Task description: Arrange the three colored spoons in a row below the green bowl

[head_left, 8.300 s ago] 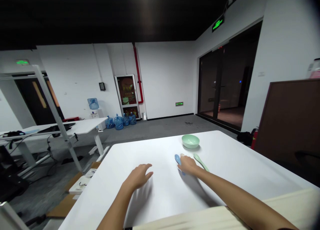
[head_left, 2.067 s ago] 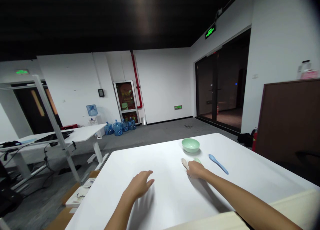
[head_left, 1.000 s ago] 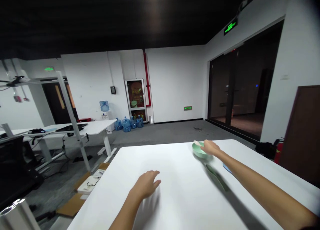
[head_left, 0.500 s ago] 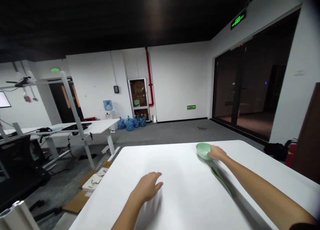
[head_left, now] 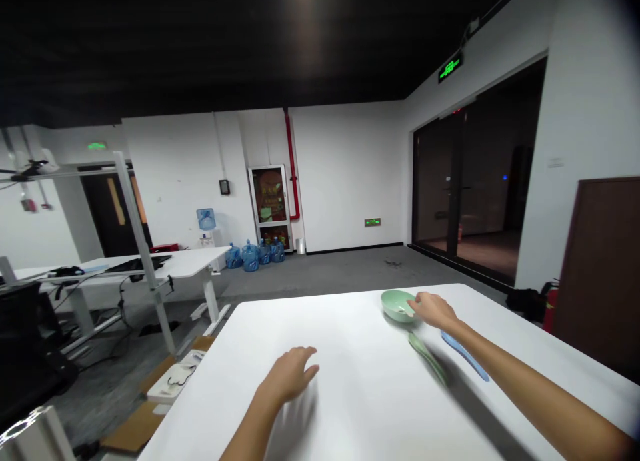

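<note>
A light green bowl [head_left: 395,304] sits near the far edge of the white table [head_left: 345,394]. My right hand [head_left: 436,309] is at the bowl's right rim, with its fingertips reaching over the edge and bent as in a pinch. A small pale patch shows inside the bowl by the fingertips; I cannot tell what it is. A green spoon [head_left: 427,358] lies just in front of the bowl. Beside my right forearm lies a blue spoon [head_left: 466,357], its far end close under the wrist. My left hand [head_left: 291,374] hovers over the table's left half, thumb and fingers apart, holding nothing.
Cardboard and a white tray [head_left: 173,381] stand beyond the table's left edge. Another white desk [head_left: 193,261] with cables and a metal frame is at left. Blue water bottles [head_left: 251,255] stand by the back wall, and dark glass doors [head_left: 460,181] at right.
My right hand has shifted slightly rightward relative to the bowl, and more of the bowl shows. The blue spoon has come into view beside my forearm. My left hand has barely moved.
</note>
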`<act>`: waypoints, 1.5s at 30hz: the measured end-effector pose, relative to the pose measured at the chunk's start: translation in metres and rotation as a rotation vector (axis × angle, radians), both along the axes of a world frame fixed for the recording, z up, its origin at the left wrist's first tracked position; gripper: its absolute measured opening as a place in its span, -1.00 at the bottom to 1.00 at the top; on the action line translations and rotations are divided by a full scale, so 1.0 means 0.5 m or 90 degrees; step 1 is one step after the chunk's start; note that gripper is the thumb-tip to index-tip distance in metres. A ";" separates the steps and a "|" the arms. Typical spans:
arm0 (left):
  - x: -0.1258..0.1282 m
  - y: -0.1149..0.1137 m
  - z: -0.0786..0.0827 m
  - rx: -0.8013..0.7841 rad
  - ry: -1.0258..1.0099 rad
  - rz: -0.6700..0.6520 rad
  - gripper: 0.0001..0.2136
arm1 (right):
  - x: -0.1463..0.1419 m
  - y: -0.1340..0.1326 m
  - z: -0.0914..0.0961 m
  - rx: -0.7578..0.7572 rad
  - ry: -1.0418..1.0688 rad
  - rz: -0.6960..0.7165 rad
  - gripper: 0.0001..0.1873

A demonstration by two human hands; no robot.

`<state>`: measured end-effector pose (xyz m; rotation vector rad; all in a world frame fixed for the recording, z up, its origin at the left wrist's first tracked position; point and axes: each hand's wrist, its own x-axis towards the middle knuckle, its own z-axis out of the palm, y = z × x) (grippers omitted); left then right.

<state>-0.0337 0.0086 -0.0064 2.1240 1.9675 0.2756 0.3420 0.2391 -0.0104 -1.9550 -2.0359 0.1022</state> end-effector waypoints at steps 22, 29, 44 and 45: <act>-0.001 -0.008 0.006 -0.001 0.017 -0.014 -0.52 | 0.060 -0.194 -0.101 -0.038 0.048 0.117 -0.22; 0.003 -0.012 0.013 -0.012 0.017 -0.011 -0.51 | 0.061 -0.173 -0.101 -0.003 0.053 0.106 -0.29; -0.003 -0.008 -0.002 0.005 0.001 0.002 -0.53 | -0.022 0.057 -0.007 -0.048 -0.039 -0.002 -0.67; -0.003 -0.007 -0.002 0.008 0.000 0.002 -0.53 | -0.028 0.069 -0.013 -0.058 -0.042 -0.008 -0.65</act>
